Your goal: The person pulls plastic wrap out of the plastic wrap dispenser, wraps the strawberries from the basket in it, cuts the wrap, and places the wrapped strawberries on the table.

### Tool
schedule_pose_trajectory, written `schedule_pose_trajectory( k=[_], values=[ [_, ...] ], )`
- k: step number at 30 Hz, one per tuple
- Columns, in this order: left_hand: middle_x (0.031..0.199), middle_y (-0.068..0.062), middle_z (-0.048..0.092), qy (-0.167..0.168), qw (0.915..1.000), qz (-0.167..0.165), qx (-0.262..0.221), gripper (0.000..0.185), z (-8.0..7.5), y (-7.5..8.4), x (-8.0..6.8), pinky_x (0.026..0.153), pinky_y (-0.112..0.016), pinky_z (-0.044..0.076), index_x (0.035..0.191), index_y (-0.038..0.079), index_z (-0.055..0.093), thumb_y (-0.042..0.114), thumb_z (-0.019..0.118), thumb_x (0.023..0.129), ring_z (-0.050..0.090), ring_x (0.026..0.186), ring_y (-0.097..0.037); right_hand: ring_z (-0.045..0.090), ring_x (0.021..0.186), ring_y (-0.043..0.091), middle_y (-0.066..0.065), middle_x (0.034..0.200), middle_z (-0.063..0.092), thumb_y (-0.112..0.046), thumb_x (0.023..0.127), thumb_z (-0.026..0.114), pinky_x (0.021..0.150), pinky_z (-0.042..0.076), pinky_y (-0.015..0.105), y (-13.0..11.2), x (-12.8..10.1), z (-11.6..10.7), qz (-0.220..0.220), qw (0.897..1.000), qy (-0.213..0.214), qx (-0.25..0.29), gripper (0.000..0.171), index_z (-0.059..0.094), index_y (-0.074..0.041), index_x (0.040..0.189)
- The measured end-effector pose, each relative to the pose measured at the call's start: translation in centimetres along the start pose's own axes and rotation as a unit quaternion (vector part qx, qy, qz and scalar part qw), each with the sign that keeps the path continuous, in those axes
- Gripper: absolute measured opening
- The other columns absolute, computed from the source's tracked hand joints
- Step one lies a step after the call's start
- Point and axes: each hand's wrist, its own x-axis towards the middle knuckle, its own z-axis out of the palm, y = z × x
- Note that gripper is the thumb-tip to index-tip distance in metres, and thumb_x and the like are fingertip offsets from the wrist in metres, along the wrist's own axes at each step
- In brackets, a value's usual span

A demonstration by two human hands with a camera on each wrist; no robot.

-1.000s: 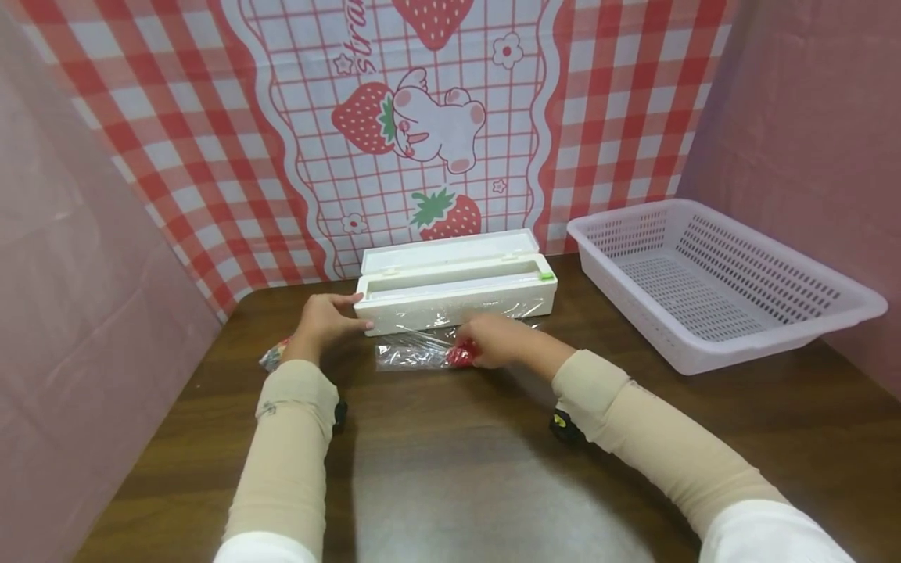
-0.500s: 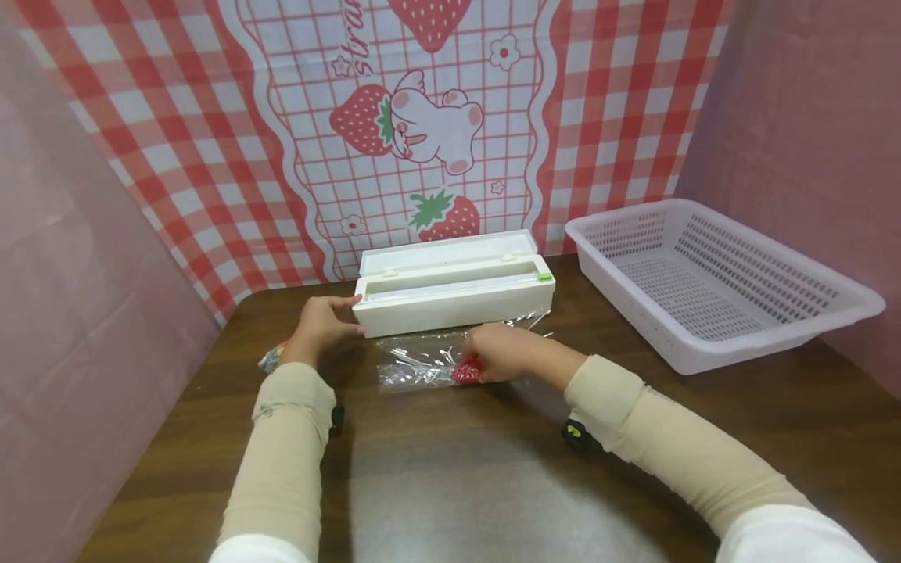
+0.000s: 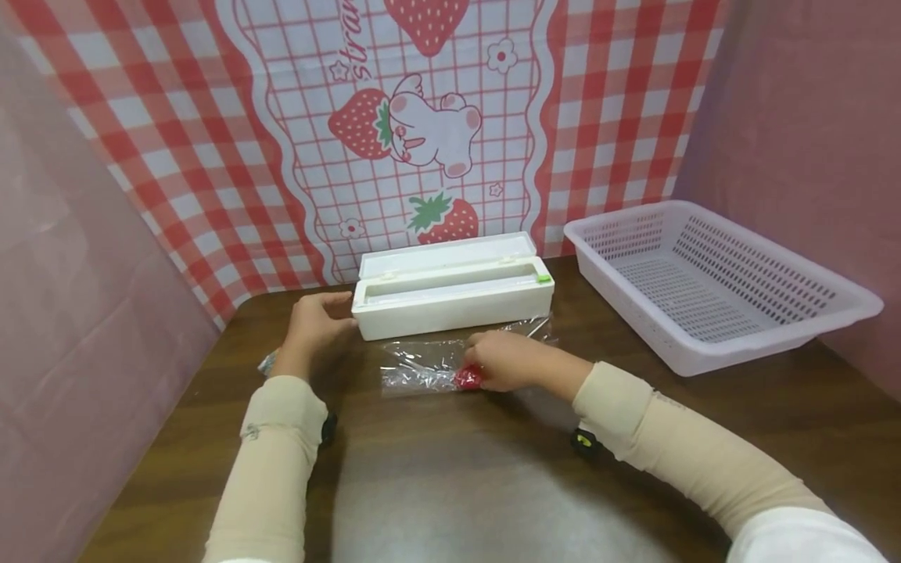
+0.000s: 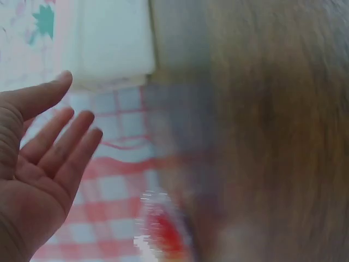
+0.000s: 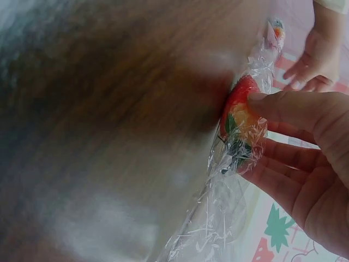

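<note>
My right hand pinches a small red bundle between thumb and fingers, low over the table. In the right wrist view the bundle shows red, orange and green parts under clear film. A loose sheet of cling film spreads out around it. Behind it stands a white cling film dispenser, lid up, with a roll inside and a green slider at its right end. My left hand has its fingers extended, apart from the dispenser's left end and holding nothing.
Another film-wrapped bundle with red on it lies beyond my left wrist, mostly hidden in the head view. A white perforated basket stands at the right. Red checked cloth hangs along the table's back edge.
My left hand has come off the dispenser's left end and drawn back. My right hand has shifted slightly towards me with the bundle, and the film has pulled away from the dispenser's front.
</note>
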Motion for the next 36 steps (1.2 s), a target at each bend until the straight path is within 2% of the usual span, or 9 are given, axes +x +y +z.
schedule_pose_trajectory(
  k=[4, 6, 11, 15, 19, 24, 27, 32, 36],
  values=[
    [0.104, -0.020, 0.071, 0.001, 0.9943, 0.061, 0.088, 0.034, 0.3, 2.5, -0.8, 0.085, -0.045, 0.053, 0.113, -0.001, 0.070, 0.009, 0.076, 0.081, 0.067, 0.095, -0.033, 0.057, 0.073, 0.018, 0.003, 0.084, 0.060, -0.011, 0.075, 0.080, 0.067, 0.052, 0.033, 0.1, -0.2, 0.0, -0.006, 1.000, 0.003, -0.001, 0.022, 0.072, -0.007, 0.095],
    [0.100, -0.018, 0.071, -0.007, 0.9863, 0.118, 0.114, 0.028, 1.1, 3.9, -1.6, 0.082, -0.044, 0.054, 0.107, 0.000, 0.073, 0.008, 0.076, 0.081, 0.067, 0.091, -0.032, 0.058, 0.074, 0.018, 0.004, 0.085, 0.061, -0.011, 0.075, 0.079, 0.070, 0.053, 0.034, 0.1, -0.4, 0.1, -0.010, 1.000, 0.006, -0.002, 0.024, 0.072, -0.006, 0.097],
    [0.097, -0.010, 0.073, -0.071, 0.9516, 0.256, 0.156, 0.021, 4.1, 6.8, -3.6, 0.083, -0.040, 0.054, 0.098, 0.003, 0.074, 0.010, 0.078, 0.079, 0.068, 0.091, -0.025, 0.059, 0.077, 0.019, 0.004, 0.087, 0.061, -0.014, 0.076, 0.079, 0.072, 0.054, 0.035, 0.2, -0.7, -0.1, -0.003, 1.000, 0.008, -0.014, 0.029, 0.071, -0.006, 0.102],
    [0.096, -0.005, 0.073, -0.139, 0.9270, 0.300, 0.177, 0.022, 5.8, 9.1, -4.8, 0.084, -0.036, 0.053, 0.100, 0.005, 0.074, 0.012, 0.079, 0.079, 0.067, 0.092, -0.021, 0.058, 0.075, 0.017, 0.001, 0.084, 0.059, -0.017, 0.077, 0.080, 0.069, 0.053, 0.033, 0.3, -1.0, -0.4, 0.005, 1.000, 0.008, -0.011, 0.029, 0.068, -0.006, 0.101],
    [0.096, -0.003, 0.073, -0.164, 0.9147, 0.315, 0.193, 0.024, 6.8, 10.7, -5.5, 0.083, -0.034, 0.053, 0.100, 0.006, 0.075, 0.012, 0.080, 0.077, 0.067, 0.092, -0.019, 0.060, 0.080, 0.019, 0.003, 0.087, 0.061, -0.017, 0.077, 0.081, 0.071, 0.053, 0.036, 0.8, -1.9, -0.7, 0.008, 0.999, 0.034, -0.005, 0.030, 0.066, -0.004, 0.100],
    [0.093, -0.005, 0.072, -0.166, 0.9204, 0.287, 0.207, 0.025, 8.1, 11.0, -6.2, 0.079, -0.035, 0.054, 0.098, 0.007, 0.076, 0.016, 0.082, 0.075, 0.066, 0.088, -0.019, 0.061, 0.083, 0.021, 0.005, 0.091, 0.062, -0.011, 0.072, 0.082, 0.076, 0.053, 0.038, 1.7, -3.4, -0.7, 0.024, 0.998, 0.049, 0.018, 0.032, 0.067, -0.003, 0.099],
    [0.092, -0.004, 0.071, -0.188, 0.9201, 0.267, 0.217, 0.027, 8.8, 10.8, -6.3, 0.076, -0.034, 0.053, 0.096, 0.008, 0.075, 0.020, 0.084, 0.074, 0.064, 0.085, -0.017, 0.061, 0.082, 0.020, 0.005, 0.092, 0.063, -0.009, 0.072, 0.082, 0.076, 0.053, 0.038, 2.0, -3.9, -0.6, 0.018, 0.998, 0.046, 0.038, 0.031, 0.067, -0.003, 0.099],
    [0.085, 0.000, 0.062, -0.230, 0.9097, 0.255, 0.234, 0.033, 9.6, 10.8, -6.0, 0.070, -0.032, 0.050, 0.089, 0.010, 0.066, 0.025, 0.089, 0.069, 0.057, 0.076, -0.016, 0.063, 0.089, 0.022, 0.007, 0.098, 0.065, -0.010, 0.074, 0.081, 0.081, 0.053, 0.038, 2.0, -3.5, -0.3, 0.001, 0.998, 0.032, 0.054, 0.033, 0.067, -0.002, 0.103],
    [0.082, 0.002, 0.058, -0.240, 0.9012, 0.263, 0.248, 0.033, 10.1, 10.7, -5.7, 0.067, -0.030, 0.049, 0.085, 0.012, 0.062, 0.023, 0.089, 0.068, 0.055, 0.074, -0.014, 0.064, 0.090, 0.022, 0.007, 0.098, 0.067, -0.012, 0.076, 0.082, 0.082, 0.053, 0.038, 1.9, -2.8, 0.0, 0.004, 0.998, 0.014, 0.057, 0.034, 0.067, -0.003, 0.105]
  ],
)
